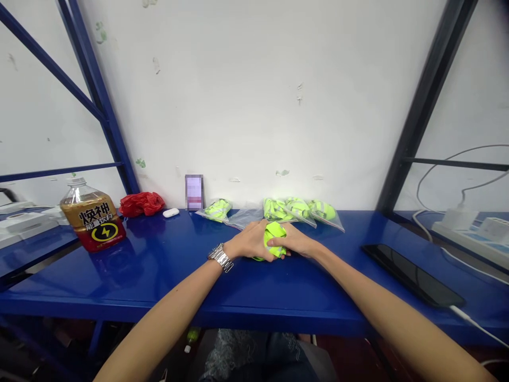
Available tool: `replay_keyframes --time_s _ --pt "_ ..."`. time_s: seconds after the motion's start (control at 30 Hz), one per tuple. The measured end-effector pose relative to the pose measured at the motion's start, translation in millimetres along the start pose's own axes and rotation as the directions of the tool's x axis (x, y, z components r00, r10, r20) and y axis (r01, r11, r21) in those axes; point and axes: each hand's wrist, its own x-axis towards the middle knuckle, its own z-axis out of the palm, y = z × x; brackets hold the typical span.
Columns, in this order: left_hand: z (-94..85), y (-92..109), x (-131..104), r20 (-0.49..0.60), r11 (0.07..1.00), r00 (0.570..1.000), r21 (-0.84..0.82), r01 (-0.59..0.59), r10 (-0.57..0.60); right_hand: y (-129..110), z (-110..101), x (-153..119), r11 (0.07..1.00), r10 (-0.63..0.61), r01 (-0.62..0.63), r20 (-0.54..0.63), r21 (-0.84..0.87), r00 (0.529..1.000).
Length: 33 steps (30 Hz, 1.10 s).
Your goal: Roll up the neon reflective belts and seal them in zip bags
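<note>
A: Take the standing phone (194,192) as your landmark. You have the yellow-green cloth bundle (275,232) to its right and nearer to you.

B: Both your hands are on it. The fingers of your left hand (251,240) are curled round one side. Your right hand (297,240) grips the other, its thumb laid across your bundle's front.

A: Does your bundle touch the bench (167,276)?

B: I cannot tell; your hands hide its underside.

A: Just right of the standing phone, you have a clear bag with yellow-green cloth inside (218,210). Farther right comes a flat clear bag (246,216), then three filled bags (278,209) close together.

B: Left of that phone, you have a white case (170,213) near it, then a red plastic bag (142,203), then a drink bottle (93,217) farthest out.

A: Well to its right and nearer to you lies a black phone (413,276), a white cable (465,315) at its near end.

B: Your left wrist wears a metal watch (221,258).
</note>
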Motion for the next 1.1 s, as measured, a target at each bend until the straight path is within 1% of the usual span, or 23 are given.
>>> replay_keyframes --time_s 0.1,0.17,0.23,0.33,0.4,0.47,0.53,0.63,0.7,0.77,0.83,0.87,0.93,1.0,1.03,1.1 --pt "-1.7 -0.4 -1.5 -0.032 1.0 0.999 0.014 -0.017 0.017 -4.6 -0.1 1.1 0.998 -0.051 0.049 -0.066 -0.041 0.996" --pt "-2.1 -0.3 -1.7 -0.06 0.999 0.997 0.022 -0.04 0.042 -8.2 -0.3 1.0 0.997 -0.078 0.076 -0.102 -0.017 0.992" --pt "-1.9 0.2 -1.6 -0.089 0.997 0.993 0.034 -0.07 0.073 -10.5 0.5 -0.1 0.994 -0.069 0.078 -0.114 0.078 0.991" --pt "-1.2 0.2 -1.4 -0.131 0.989 0.982 0.073 -0.131 0.139 -10.2 3.4 -1.5 0.967 -0.05 0.073 -0.101 0.243 0.994" --pt "-0.4 -1.2 -1.0 -0.153 0.975 0.966 0.12 -0.189 0.206 -8.3 5.0 -1.1 0.952 -0.072 0.103 -0.113 0.288 0.991" --pt "1.0 -3.5 -0.3 -0.169 0.955 0.948 0.174 -0.241 0.27 -6.2 5.5 0.1 0.949 -0.109 0.147 -0.148 0.279 0.983" --pt "2.8 -5.7 0.5 -0.184 0.941 0.933 0.204 -0.271 0.308 -4.7 4.7 1.4 0.955 -0.141 0.18 -0.174 0.237 0.975" --pt "4.5 -7.2 1.2 -0.209 0.939 0.923 0.197 -0.283 0.322 -3.3 1.8 2.8 0.958 -0.182 0.217 -0.185 0.189 0.966" --pt "3.6 -7.3 0.8 -0.231 0.942 0.921 0.199 -0.271 0.314 -2.3 -1.1 3.6 0.952 -0.195 0.233 -0.197 0.198 0.961" --pt "1.2 -8.1 -0.2 -0.27 0.945 0.914 0.211 -0.25 0.302 -0.9 -4.8 4.5 0.943 -0.19 0.243 -0.231 0.228 0.954" --pt "-1.1 -11.1 -1.3 -0.34 0.958 0.902 0.199 -0.205 0.264 0.7 -8.9 5.8 0.93 -0.179 0.263 -0.31 0.256 0.934" --pt "-1.5 -13.3 -1.7 -0.382 0.97 0.896 0.172 -0.171 0.225 1.6 -11.0 6.7 0.924 -0.173 0.277 -0.357 0.264 0.918" --pt "-0.2 -18.4 -1.6 -0.456 0.994 0.884 0.075 -0.083 0.108 3.7 -14.5 8.8 0.917 -0.175 0.311 -0.447 0.251 0.877" --pt "3.7 -21.8 -0.5 -0.488 1.0 0.873 -0.026 0.007 -0.019 6.3 -17.0 11.5 0.922 -0.196 0.337 -0.52 0.19 0.831" --pt "6.0 -22.1 0.2 -0.504 0.997 0.861 -0.058 0.052 -0.074 7.6 -17.8 12.9 0.93 -0.213 0.341 -0.553 0.139 0.806" --pt "10.4 -18.8 1.2 -0.554 0.988 0.818 -0.081 0.128 -0.151 9.6 -18.9 15.2 0.943 -0.248 0.331 -0.615 0.022 0.749"
